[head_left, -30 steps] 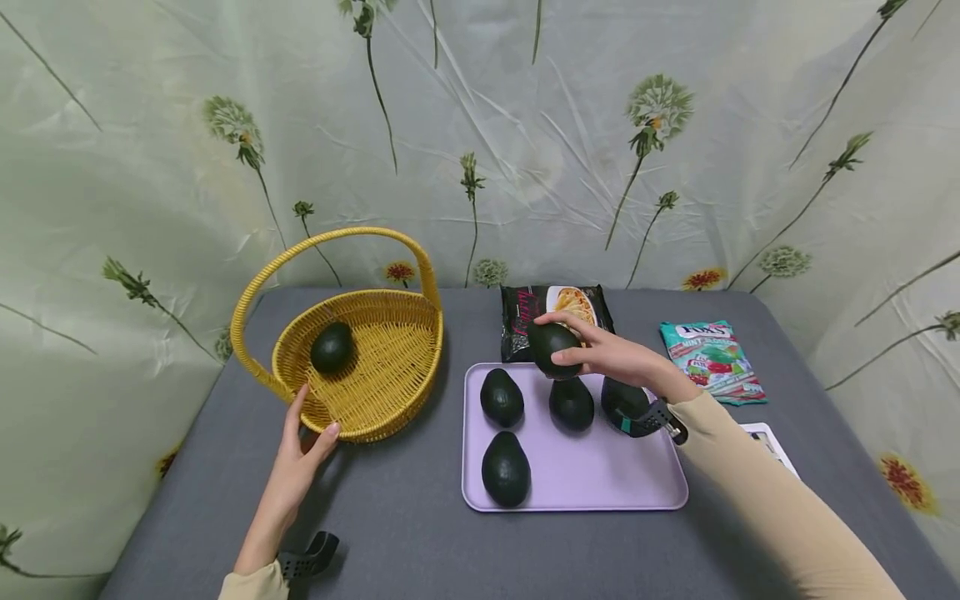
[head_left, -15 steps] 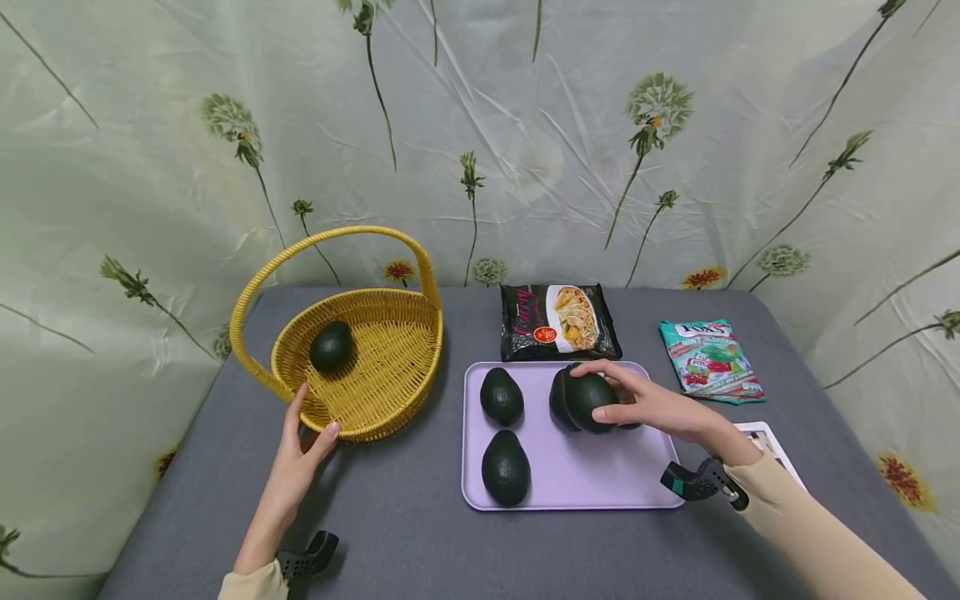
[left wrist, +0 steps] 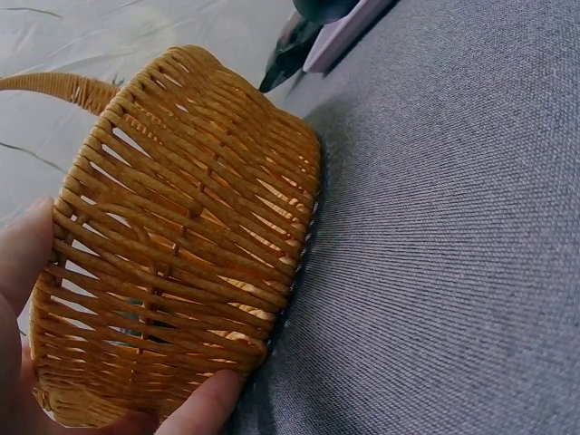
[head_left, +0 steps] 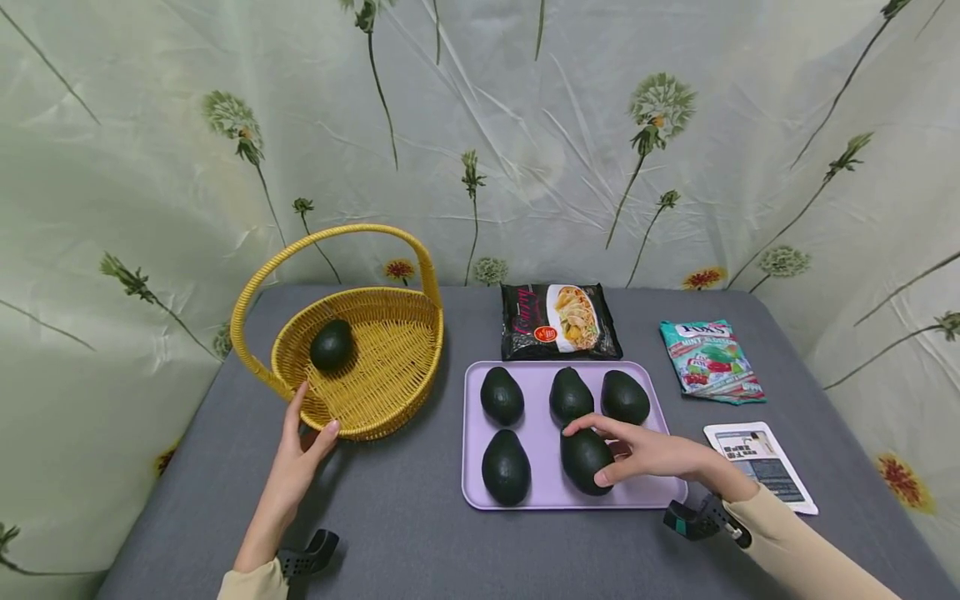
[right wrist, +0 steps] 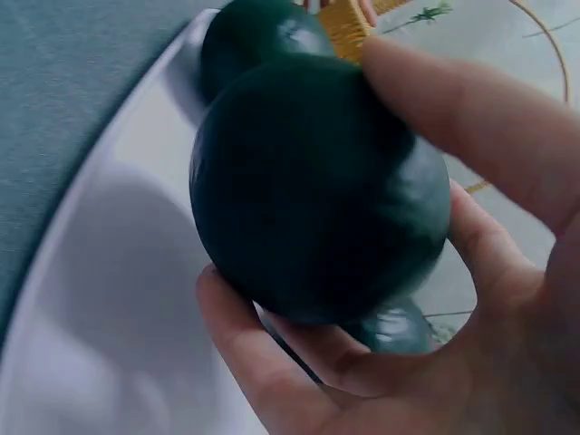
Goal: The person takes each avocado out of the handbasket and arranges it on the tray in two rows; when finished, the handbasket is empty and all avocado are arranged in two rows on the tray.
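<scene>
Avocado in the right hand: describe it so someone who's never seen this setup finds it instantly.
Start at the lilac tray on the grey table, right of the yellow wicker basket. Five dark green avocados are on it: three in the far row, two in the near row. The one you want is the near-row right avocado, the only one with the right hand gripping it.

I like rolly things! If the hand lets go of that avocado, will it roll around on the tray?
Probably a little: the avocado is rounded and smooth, though its egg shape would likely make it wobble. The tray has a raised rim that should stop it.
</scene>
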`<move>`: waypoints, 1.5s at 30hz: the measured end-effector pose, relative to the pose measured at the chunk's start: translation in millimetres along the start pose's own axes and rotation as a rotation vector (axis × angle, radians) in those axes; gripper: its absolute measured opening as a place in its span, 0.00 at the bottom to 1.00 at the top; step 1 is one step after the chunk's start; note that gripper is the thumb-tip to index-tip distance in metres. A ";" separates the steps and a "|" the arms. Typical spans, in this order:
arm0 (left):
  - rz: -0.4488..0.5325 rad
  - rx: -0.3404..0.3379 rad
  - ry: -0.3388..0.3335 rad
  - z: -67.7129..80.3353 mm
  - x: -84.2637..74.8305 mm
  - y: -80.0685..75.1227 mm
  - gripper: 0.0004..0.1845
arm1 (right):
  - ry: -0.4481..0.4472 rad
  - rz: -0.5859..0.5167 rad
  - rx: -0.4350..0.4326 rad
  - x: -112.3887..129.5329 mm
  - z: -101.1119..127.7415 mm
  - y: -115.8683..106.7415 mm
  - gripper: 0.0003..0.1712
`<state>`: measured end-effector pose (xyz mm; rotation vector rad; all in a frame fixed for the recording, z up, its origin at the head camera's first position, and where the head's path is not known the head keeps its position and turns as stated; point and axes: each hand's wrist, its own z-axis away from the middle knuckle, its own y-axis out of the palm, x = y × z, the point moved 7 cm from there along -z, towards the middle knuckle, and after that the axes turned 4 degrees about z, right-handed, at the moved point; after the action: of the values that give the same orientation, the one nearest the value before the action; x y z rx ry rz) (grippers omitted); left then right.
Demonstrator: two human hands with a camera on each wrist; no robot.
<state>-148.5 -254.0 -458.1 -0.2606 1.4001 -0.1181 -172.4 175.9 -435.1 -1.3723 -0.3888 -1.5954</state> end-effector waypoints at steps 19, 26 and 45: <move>0.014 0.003 0.027 0.9 -1.6 0.8 0.44 | -0.034 0.136 -0.089 2.2 -6.9 15.0 0.28; 0.054 0.001 0.040 0.9 -2.4 2.2 0.43 | -0.033 0.145 -0.078 4.0 -5.7 12.1 0.27; 0.051 0.006 0.053 1.5 -1.6 1.9 0.43 | 0.000 0.142 -0.109 8.6 4.1 -4.0 0.25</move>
<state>-147.4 -251.6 -456.8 -0.2177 1.4573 -0.0879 -172.5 177.1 -424.8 -1.4499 -0.2020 -1.5177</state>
